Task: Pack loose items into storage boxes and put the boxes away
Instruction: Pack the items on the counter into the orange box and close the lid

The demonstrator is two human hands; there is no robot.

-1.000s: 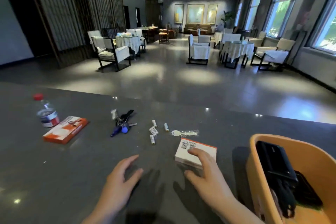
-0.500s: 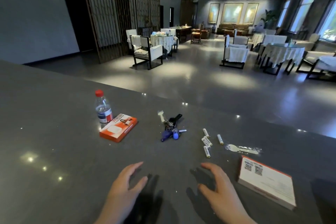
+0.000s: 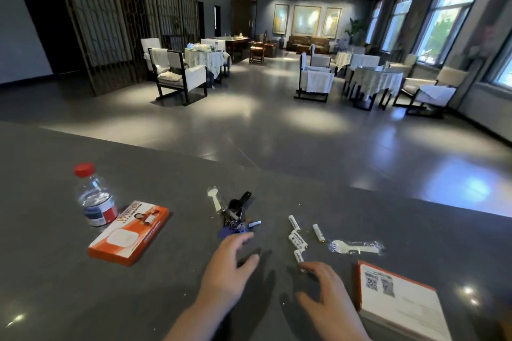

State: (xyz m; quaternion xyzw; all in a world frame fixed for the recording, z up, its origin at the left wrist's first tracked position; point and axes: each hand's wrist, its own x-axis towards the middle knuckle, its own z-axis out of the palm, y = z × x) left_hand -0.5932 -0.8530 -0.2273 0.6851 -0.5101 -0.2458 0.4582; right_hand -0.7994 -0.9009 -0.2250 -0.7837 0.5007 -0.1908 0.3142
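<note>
Loose items lie on the dark grey counter (image 3: 55, 285). My left hand (image 3: 227, 271) reaches forward with fingers spread, its fingertips at the bunch of keys (image 3: 235, 216) with a blue tag. My right hand (image 3: 327, 293) hovers open, its fingertips at the nearest of several white batteries (image 3: 297, 238). A wrapped plastic fork (image 3: 356, 247) lies right of the batteries. A white box with orange edges (image 3: 399, 302) lies by my right hand. An orange flat box (image 3: 128, 232) and a water bottle (image 3: 95, 196) with a red cap are at the left.
The counter's far edge runs diagonally across the view, with open floor beyond. Chairs and cloth-covered tables (image 3: 203, 61) stand across the room, and large windows (image 3: 443, 19) line the right wall.
The view swung left, so the orange storage bin left the frame. My right hand let go of the white box and moved toward the batteries. My left hand reached forward to the keys.
</note>
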